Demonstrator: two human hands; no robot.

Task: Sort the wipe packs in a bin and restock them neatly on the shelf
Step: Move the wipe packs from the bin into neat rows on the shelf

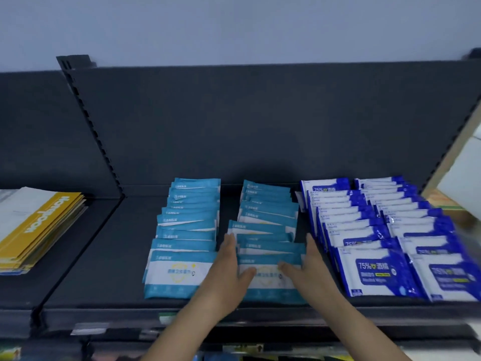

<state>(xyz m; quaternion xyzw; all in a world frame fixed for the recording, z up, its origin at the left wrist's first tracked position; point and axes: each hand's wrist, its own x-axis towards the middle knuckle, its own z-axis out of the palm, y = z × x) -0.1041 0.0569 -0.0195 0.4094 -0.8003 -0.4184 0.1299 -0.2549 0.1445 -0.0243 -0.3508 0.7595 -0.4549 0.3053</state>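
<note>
Four rows of wipe packs stand on a dark grey metal shelf [104, 256]. It has a matching dark back panel [234, 126], with a pale wall [234, 27] above. Two are teal-and-white soft wipe packs [187, 230] and two are dark-blue-and-white wipe packs [364, 230]. Each pack leans back with its printed face forward and its long axis left to right, and the rows run front to back. The left hand [229, 272] and right hand [307, 269], fingers straight, press the sides of the second teal row [268, 212], thumbs on its front pack. A stack of yellow booklets [39, 230] lies far left.
</note>
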